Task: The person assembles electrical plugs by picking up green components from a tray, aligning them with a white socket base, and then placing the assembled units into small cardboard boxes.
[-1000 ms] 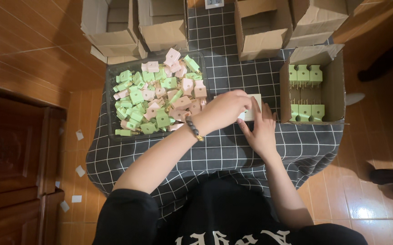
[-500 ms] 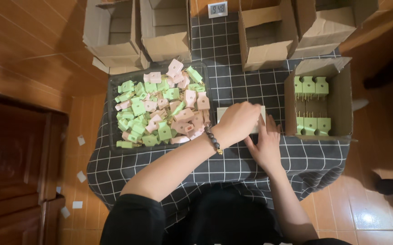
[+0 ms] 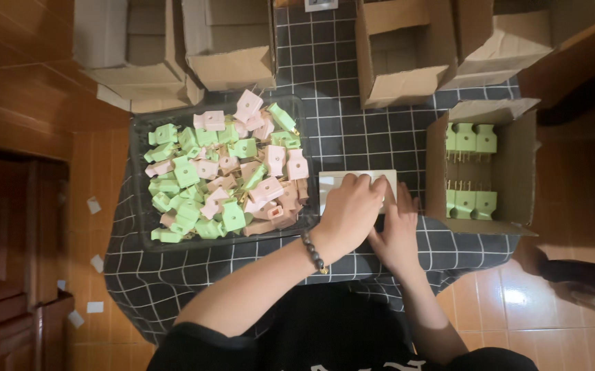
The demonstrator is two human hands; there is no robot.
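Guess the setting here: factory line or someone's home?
Probably a home doing piecework packing. A small table under a checked cloth stands on a tiled floor, with a tray of loose pink and green plugs and open cardboard boxes around it.

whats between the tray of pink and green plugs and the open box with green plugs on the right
In the head view, a flat white rectangular piece lies on the black checked cloth between them, with the left hand and right hand pressing on it.

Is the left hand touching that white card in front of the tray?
Touching. The head view shows the left hand lying flat over the white card, fingers pressed on it, with no gap between them.
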